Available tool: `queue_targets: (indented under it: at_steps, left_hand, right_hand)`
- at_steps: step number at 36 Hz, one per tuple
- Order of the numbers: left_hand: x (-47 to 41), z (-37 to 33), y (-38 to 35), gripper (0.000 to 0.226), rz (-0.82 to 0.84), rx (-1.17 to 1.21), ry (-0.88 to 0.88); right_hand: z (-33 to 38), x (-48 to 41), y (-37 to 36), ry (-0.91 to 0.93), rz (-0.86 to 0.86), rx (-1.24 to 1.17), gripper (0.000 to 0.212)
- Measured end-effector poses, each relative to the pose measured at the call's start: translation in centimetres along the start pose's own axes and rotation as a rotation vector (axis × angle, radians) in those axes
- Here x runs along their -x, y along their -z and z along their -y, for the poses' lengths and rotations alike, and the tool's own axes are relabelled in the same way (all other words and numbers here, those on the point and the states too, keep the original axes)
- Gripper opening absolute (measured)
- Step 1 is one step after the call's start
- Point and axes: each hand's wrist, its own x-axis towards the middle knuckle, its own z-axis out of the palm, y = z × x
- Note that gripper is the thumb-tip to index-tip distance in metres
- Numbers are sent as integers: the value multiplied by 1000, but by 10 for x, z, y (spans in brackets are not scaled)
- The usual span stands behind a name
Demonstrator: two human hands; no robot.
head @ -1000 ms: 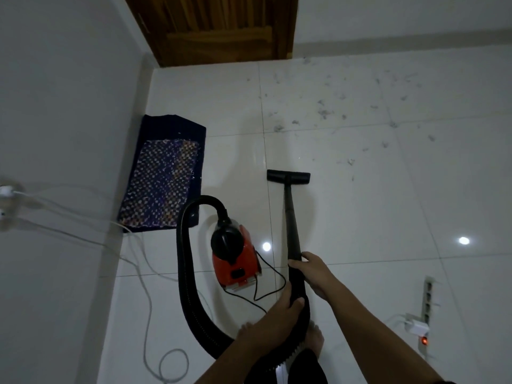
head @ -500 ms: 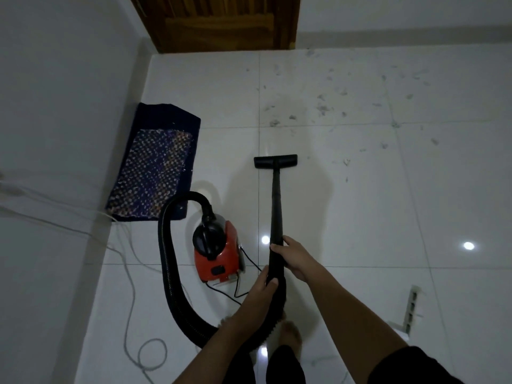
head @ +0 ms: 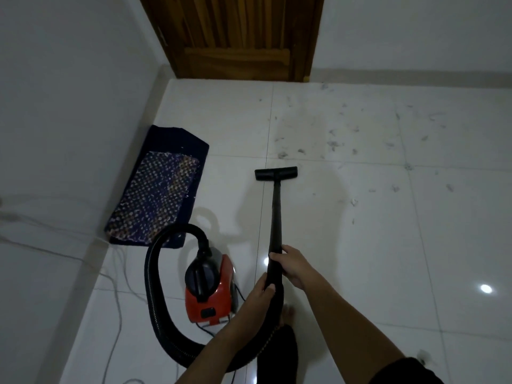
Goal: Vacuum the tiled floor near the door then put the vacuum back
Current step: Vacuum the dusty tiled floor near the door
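A black vacuum wand (head: 276,214) runs forward from my hands to its flat floor nozzle (head: 276,173), which rests on the white tiled floor (head: 360,245). My right hand (head: 292,266) grips the wand higher up; my left hand (head: 259,296) grips it just below, where the hose joins. The ribbed black hose (head: 151,278) loops left and up into the red and black canister (head: 209,284) standing to the left of my hands. Dark bits of debris (head: 332,144) are scattered on the tiles beyond and right of the nozzle, before the wooden door (head: 238,37).
A dark patterned mat (head: 158,189) lies along the left wall (head: 69,106). White cables (head: 116,300) trail over the floor by that wall, and a thin black cord runs under the canister. My bare foot (head: 288,314) is below my hands.
The view has tilted up and shows more of the door. The nozzle sits closer to the debris than one second ago. Both hands keep their grip on the wand.
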Motion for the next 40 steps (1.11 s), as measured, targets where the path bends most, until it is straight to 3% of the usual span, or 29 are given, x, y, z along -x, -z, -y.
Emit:
queue_targets:
  at_steps: [10,15,18,28,40]
  left_hand:
    - [-77,-54,30,41,19,-25,1]
    - [-119,-61,40,75,-40,13,68]
    - [-130,-71,48,38,-36,0,39]
    - [-171,-69,75,44,-60,-31,30]
    - [-154,-97,55,42,-89,-116,38]
  right_hand:
    - [63,-63,15,10,4,-32,37]
    - [88,-95,17,11,-8,-1,39]
    - [102,-110,16,13,-11,21,40]
    - [126,-149,5,13,-2,-5,39]
    - [139,-141,11,-11,-28,106,41]
